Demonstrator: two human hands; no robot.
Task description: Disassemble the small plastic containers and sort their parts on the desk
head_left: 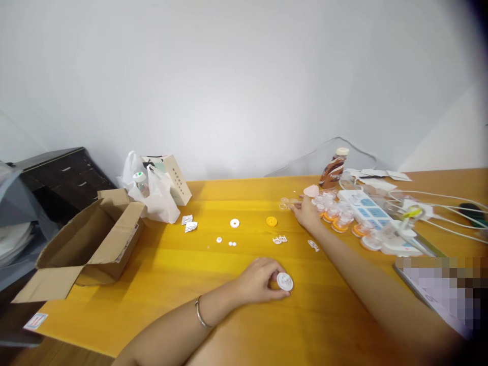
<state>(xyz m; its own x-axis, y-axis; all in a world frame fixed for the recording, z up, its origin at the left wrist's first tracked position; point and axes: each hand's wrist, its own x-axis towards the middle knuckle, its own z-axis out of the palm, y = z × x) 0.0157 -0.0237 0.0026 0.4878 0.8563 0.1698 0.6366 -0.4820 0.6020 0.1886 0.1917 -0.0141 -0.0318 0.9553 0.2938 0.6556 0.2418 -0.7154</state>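
Observation:
My left hand (259, 279) rests on the yellow table (171, 274) near its front, fingers closed around a small white round disc (284, 281). My right hand (306, 211) reaches far across the table and touches small clear rings (285, 203) beside a cluster of clear and orange round parts (337, 216). I cannot tell whether it grips one. Between the hands lie a yellow disc (271, 221), a white ring-shaped disc (235, 222), tiny white buttons (231, 243) and small white toothed pieces (280, 239).
An open cardboard box (89, 241) stands at the left edge, with a white plastic bag (158, 195) and a small carton behind it. At right lie a white power strip (368, 208), cables, a brown drink bottle (333, 170) and papers. A black cabinet stands far left.

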